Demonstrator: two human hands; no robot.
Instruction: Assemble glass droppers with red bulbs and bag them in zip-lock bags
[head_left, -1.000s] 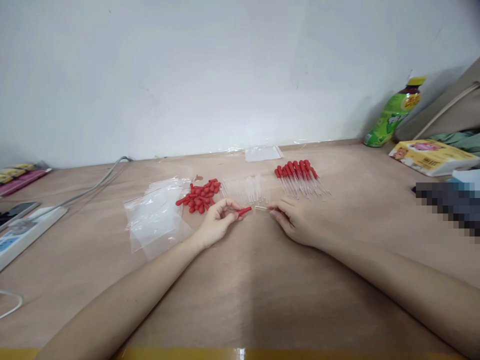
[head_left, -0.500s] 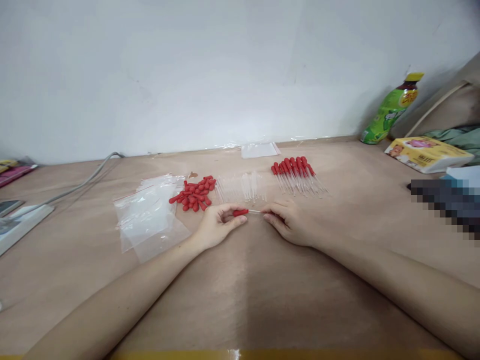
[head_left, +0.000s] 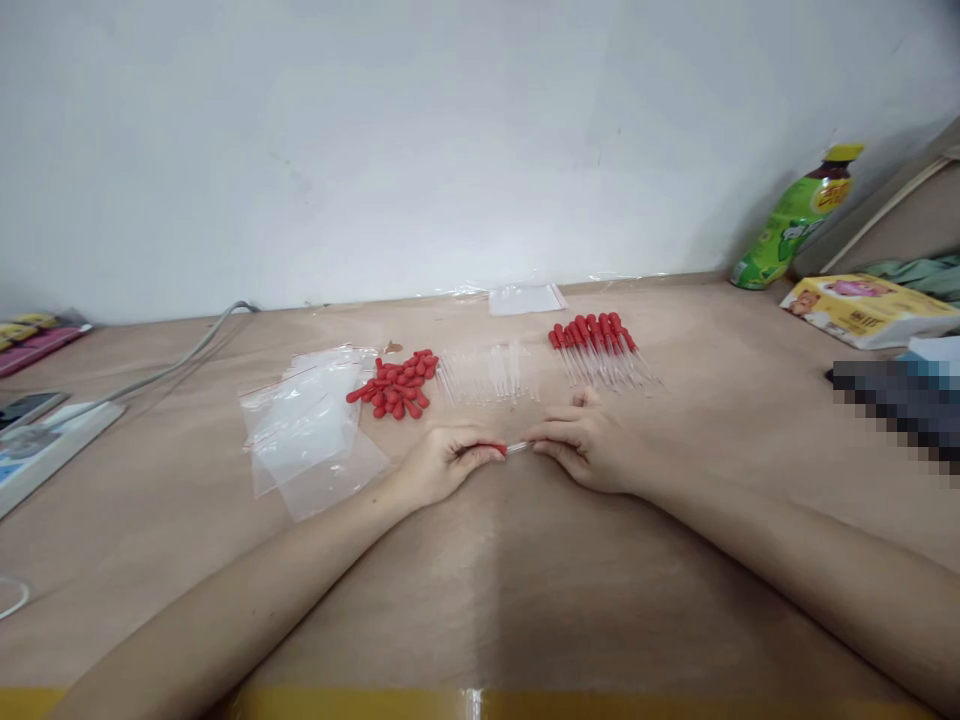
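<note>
My left hand (head_left: 442, 462) is closed round a red rubber bulb (head_left: 501, 450), with only its end showing past the fingertips. From that end a thin clear dropper tube (head_left: 517, 447) runs to my right hand (head_left: 589, 445), whose thumb and fingers pinch it. Beyond my left hand lies a heap of loose red bulbs (head_left: 397, 384). A row of bare clear tubes (head_left: 487, 372) is spread beside the heap. Further right, several droppers with red bulbs fitted (head_left: 596, 335) lie side by side, bulbs toward the wall.
Clear zip bags (head_left: 307, 425) lie left of the bulbs, and another bag (head_left: 527, 299) near the wall. A grey cable (head_left: 199, 345) leads to a power strip (head_left: 64, 455). At right are a green bottle (head_left: 784, 230), a yellow tissue pack (head_left: 866, 312) and a pixelated dark object (head_left: 892, 400).
My left fingers now cover most of the red bulb, which showed more before. Both hands and the dropper have come slightly nearer me. The whole view has shifted a little.
</note>
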